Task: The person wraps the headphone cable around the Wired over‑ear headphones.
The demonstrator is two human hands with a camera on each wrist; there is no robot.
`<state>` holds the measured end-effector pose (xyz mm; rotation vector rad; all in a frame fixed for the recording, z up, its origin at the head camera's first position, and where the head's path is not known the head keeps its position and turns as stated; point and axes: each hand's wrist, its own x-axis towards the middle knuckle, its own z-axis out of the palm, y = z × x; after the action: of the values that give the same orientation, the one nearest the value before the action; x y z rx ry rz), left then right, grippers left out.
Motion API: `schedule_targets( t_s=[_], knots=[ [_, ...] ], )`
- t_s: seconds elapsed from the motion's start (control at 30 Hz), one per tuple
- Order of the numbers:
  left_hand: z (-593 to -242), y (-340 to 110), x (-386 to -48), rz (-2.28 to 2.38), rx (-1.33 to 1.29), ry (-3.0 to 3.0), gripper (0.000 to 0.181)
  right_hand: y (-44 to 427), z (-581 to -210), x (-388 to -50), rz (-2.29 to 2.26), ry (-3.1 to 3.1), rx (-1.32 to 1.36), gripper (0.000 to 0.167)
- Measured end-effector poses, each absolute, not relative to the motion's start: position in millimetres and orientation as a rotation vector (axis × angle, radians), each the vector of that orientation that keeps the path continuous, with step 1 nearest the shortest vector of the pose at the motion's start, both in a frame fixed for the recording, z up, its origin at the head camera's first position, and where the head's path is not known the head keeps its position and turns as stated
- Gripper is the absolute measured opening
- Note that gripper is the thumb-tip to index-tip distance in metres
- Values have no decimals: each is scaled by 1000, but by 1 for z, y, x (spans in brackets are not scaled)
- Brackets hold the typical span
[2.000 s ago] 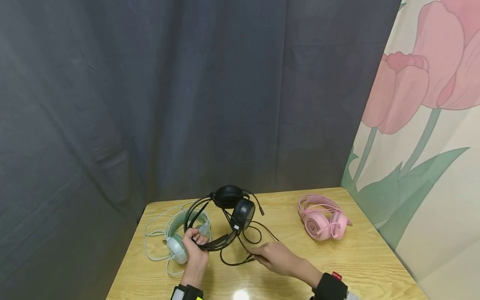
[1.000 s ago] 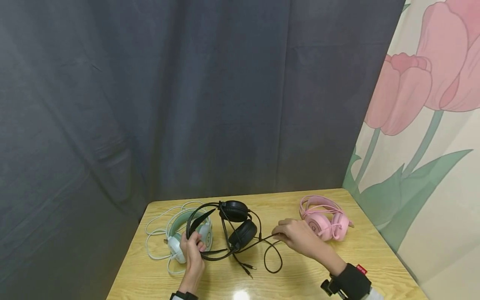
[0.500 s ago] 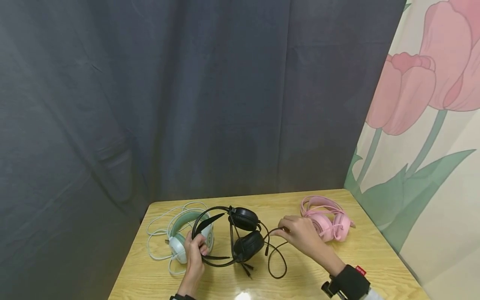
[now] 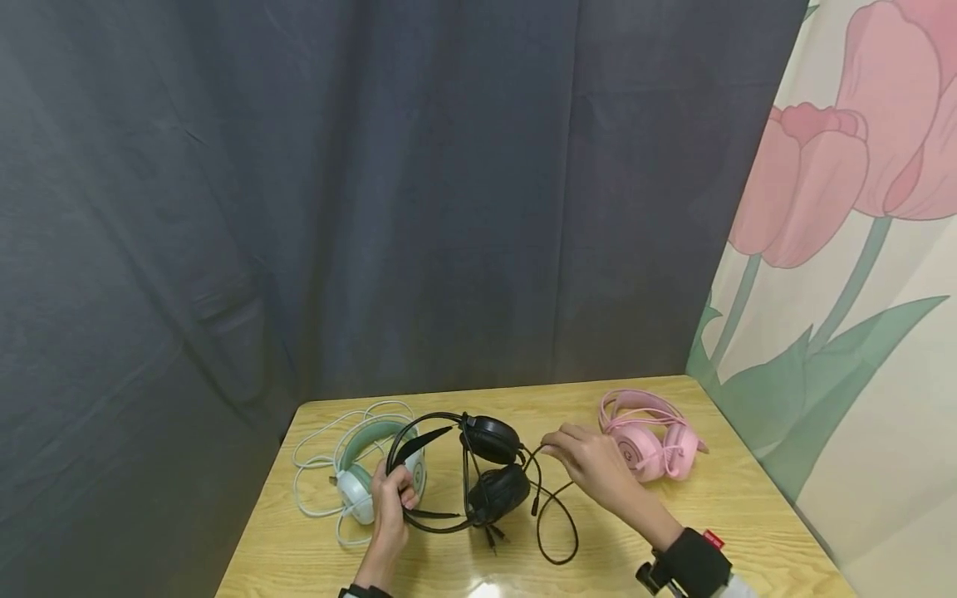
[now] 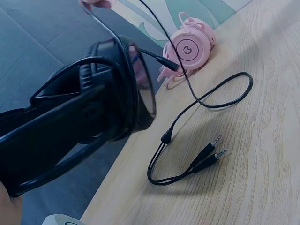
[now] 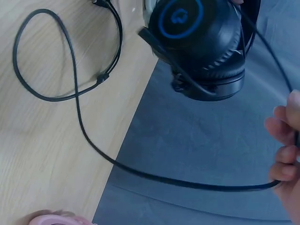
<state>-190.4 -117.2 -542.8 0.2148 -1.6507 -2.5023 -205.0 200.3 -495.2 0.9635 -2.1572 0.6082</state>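
My left hand [image 4: 392, 497] grips the headband of a black headset [image 4: 499, 492], holding it up over the table. Its two ear cups point right, and a short microphone boom [image 5: 167, 63] sticks out from one cup. My right hand [image 4: 586, 462] pinches the headset's black cable [image 6: 187, 186], with its fingers curled around it. From there the cable drops in a loop onto the table. It splits at a small joint [image 5: 166, 136] into two leads ending in audio plugs [image 5: 205, 157]. In the right wrist view only part of the right hand [image 6: 287, 140] shows.
A white and green headset [image 4: 355, 490] with a pale cable lies at the left of the wooden table [image 4: 598, 552], partly behind my left hand. On the right lies a pink headset [image 4: 635, 448], close to my right hand. A dark curtain [image 4: 449, 208] hangs behind the table.
The black headset has moved slightly right and lower in my left hand. My right hand has gone right and up along the cable, drawing it out; the plugs have come free of the bundle.
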Motion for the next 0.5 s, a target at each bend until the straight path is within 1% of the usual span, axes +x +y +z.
schedule_targets(
  t_s=[0.07,0.23,0.3,0.5],
  knots=[
    [-544,-116,-190,-2491,182,-1692,18,198,-493,-206,629,-2157,942,8],
    [-544,-115,-189,-2464,63,-1849,17,194,-489,-208,591,-2149,889,21],
    [-544,-115,-189,-2466,17,-1895,15,193,-488,-208,575,-2150,897,23],
    [-541,-115,-189,-2510,-117,-1913,15,190,-487,-211,583,-2135,1023,13]
  ],
)
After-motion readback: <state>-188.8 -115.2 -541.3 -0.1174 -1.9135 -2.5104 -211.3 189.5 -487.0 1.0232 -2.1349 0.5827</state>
